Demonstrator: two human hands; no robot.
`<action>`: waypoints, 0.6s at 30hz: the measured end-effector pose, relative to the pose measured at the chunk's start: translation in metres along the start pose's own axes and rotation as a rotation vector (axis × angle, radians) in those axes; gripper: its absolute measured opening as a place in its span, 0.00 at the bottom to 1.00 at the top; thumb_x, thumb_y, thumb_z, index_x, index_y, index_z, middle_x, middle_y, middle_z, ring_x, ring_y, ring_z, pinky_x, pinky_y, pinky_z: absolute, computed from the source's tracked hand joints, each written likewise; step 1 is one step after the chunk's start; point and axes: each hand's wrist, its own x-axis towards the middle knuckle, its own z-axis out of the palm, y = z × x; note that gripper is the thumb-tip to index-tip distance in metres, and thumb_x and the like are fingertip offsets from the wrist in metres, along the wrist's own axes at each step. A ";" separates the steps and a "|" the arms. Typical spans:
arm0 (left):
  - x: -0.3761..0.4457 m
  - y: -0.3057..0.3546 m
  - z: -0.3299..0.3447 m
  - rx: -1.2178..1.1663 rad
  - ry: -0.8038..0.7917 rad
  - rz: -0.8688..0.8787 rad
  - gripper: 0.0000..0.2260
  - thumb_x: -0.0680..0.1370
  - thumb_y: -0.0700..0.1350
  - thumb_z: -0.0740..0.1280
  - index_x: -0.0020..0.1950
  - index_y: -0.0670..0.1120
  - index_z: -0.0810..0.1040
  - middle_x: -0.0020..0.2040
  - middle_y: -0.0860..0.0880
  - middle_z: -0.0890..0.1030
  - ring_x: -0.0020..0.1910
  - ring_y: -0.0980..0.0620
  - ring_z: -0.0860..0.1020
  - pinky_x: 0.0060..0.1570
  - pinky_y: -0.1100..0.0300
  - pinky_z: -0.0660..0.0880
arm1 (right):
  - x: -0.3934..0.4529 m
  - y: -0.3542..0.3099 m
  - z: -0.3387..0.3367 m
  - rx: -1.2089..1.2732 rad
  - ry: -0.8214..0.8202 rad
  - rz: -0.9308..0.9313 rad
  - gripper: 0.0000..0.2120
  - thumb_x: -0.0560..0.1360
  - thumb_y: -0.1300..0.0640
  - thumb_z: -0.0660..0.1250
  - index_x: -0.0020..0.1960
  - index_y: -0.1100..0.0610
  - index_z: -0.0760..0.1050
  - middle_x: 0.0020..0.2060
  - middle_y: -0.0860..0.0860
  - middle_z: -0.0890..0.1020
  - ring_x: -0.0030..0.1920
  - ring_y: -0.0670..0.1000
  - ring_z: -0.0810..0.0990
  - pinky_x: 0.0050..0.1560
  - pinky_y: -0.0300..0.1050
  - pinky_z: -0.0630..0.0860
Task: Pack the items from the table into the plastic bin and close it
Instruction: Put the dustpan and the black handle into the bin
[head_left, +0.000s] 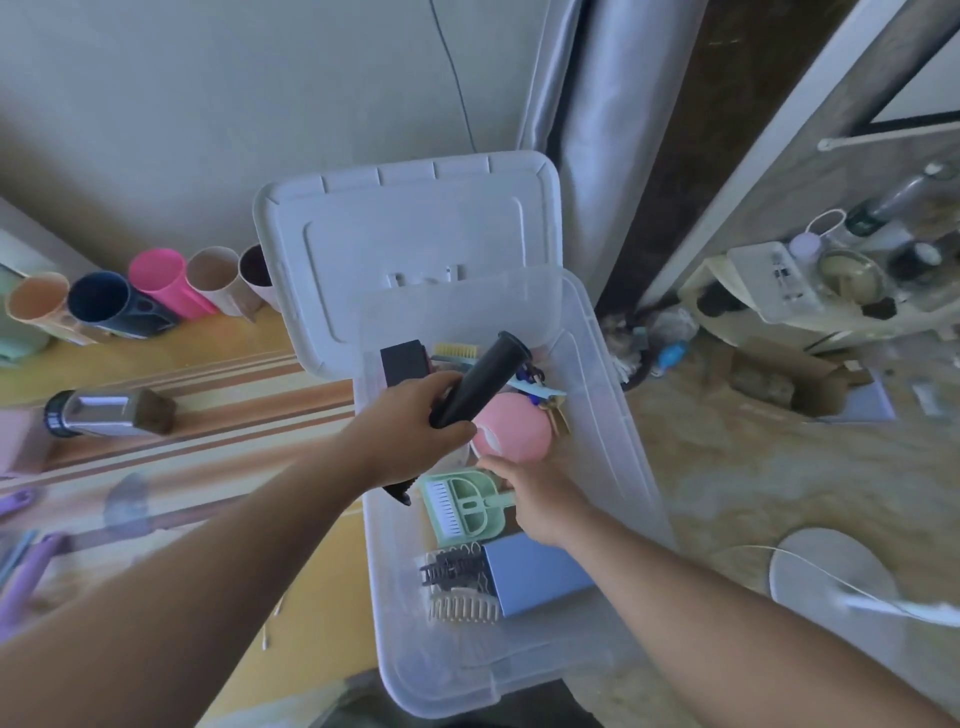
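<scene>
The clear plastic bin (613, 415) stands open beside the table, its white lid (405, 234) leaning upright behind it. My left hand (415, 421) holds a black tube (480, 379) tilted over the bin's middle. My right hand (535, 499) reaches into the bin, fingers resting at the green dustpan set (462, 504), just below a pink cup (514, 428). A blue box (535, 574), dark and white hair clips (457, 582), a black block (404, 361), a small brush and keys lie inside too.
On the striped table (208, 415) to the left stand several coloured cups (156, 291) in a row, a steel flask (104, 413) on its side and purple items (26, 571) near the front. Clutter, a cardboard box and a white fan base (826, 571) sit on the floor at right.
</scene>
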 end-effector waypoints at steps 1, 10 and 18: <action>0.000 -0.002 0.001 -0.003 -0.003 -0.003 0.21 0.80 0.52 0.70 0.72 0.56 0.73 0.50 0.53 0.81 0.40 0.58 0.79 0.39 0.64 0.74 | 0.001 0.000 -0.004 0.015 -0.012 0.007 0.40 0.79 0.69 0.58 0.77 0.29 0.60 0.62 0.46 0.79 0.53 0.54 0.80 0.49 0.54 0.83; 0.006 -0.004 -0.004 -0.117 0.100 -0.015 0.16 0.79 0.53 0.69 0.67 0.56 0.74 0.46 0.53 0.81 0.38 0.52 0.81 0.38 0.56 0.79 | -0.043 -0.008 -0.095 0.102 0.085 -0.021 0.24 0.83 0.62 0.63 0.74 0.40 0.74 0.53 0.39 0.81 0.55 0.45 0.80 0.58 0.43 0.77; 0.021 -0.002 -0.003 -0.234 0.195 -0.138 0.22 0.80 0.49 0.65 0.74 0.53 0.66 0.48 0.47 0.79 0.40 0.47 0.80 0.38 0.52 0.77 | -0.099 -0.003 -0.110 0.205 0.330 0.202 0.18 0.82 0.59 0.60 0.68 0.44 0.75 0.46 0.47 0.83 0.32 0.47 0.83 0.36 0.44 0.78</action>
